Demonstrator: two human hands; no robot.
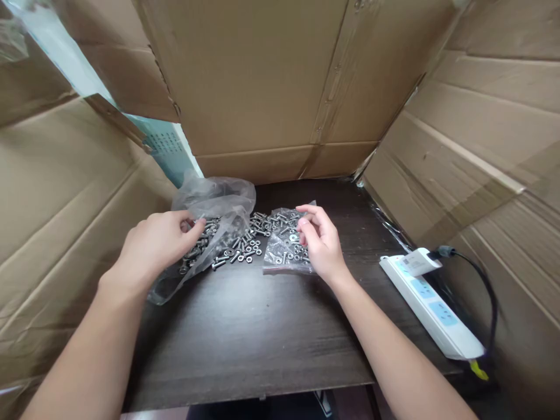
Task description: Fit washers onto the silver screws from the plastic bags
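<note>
My left hand (151,245) is over the large clear plastic bag (214,192) at the left, thumb and fingers drawn together. Whatever lies between them is too small or hidden to name. Silvery bolts and nuts (245,248) spill from that bag's mouth into a loose heap on the dark table. To the right, a small zip bag (275,248) lies flat with bolts, nuts and washers on or in it. Above its right side is my right hand (322,242), fingers loosely curled, with a gap between index fingertip and thumb; nothing shows in it.
The dark wooden table (245,344) is walled by cardboard panels (262,76) at the back and both sides. A white power strip (431,306) lies along the right edge, with a white plug-in adapter (417,262) and a black cable (485,286).
</note>
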